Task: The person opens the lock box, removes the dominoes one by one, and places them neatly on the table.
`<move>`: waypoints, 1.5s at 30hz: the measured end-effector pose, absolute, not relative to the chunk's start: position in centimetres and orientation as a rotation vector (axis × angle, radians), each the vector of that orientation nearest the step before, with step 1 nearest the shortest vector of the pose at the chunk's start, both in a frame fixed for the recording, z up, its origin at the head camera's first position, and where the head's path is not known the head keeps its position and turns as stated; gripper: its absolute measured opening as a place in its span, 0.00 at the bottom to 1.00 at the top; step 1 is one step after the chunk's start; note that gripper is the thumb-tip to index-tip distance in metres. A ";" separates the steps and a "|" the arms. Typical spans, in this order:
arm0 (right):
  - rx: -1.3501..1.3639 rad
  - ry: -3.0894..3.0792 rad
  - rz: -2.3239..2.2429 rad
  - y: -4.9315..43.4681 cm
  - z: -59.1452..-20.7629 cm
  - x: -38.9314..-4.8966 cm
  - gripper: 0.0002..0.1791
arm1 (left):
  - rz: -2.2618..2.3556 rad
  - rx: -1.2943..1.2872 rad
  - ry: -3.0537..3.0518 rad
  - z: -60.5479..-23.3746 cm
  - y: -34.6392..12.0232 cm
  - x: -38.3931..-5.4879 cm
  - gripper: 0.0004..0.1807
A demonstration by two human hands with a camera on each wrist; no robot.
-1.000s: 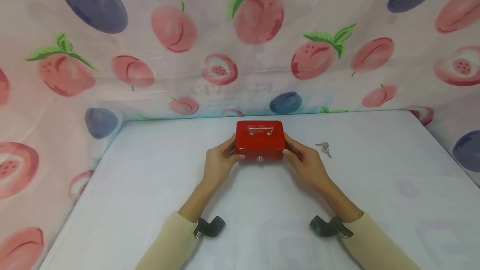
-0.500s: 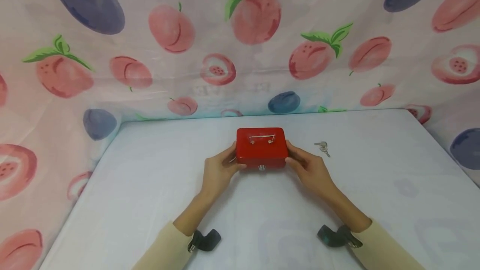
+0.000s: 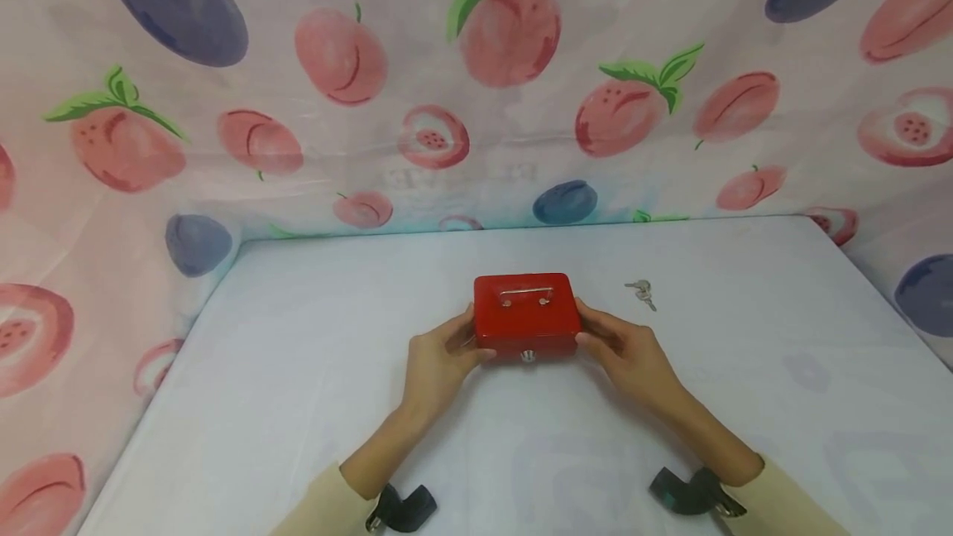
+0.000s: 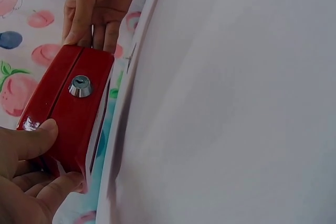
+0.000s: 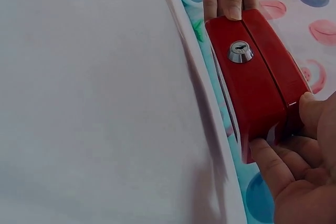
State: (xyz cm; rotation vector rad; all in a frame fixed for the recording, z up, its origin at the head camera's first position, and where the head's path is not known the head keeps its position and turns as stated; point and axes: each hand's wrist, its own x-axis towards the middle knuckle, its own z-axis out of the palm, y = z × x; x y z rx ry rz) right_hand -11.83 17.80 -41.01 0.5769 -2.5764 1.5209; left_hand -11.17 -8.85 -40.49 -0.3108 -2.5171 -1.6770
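Observation:
A small red metal cash box is held between the two hands over the middle of the white table. Its lid is closed, with a thin wire handle on top and a round silver lock on the front, its keyhole bare. At the box's left end my left hand grips it, thumb on the front corner and fingers at the side and below. My right hand grips the opposite end likewise. In the right wrist view, the fingers reach under the bottom edge.
A small bunch of silver keys lies on the white tabletop, right of the box and beyond the right hand. Behind the table hangs a fruit-patterned cloth, which also covers the sides. Each wrist wears a black camera mount.
Both hands have drawn the red cash box toward the body and slightly right, gripping it throughout. The keys have stayed where they were.

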 end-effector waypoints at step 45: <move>0.557 -2.611 1.728 19.0 -42.4 -9.5 0.28 | -1.773 -0.327 -2.497 -42.4 -8.8 -8.3 0.34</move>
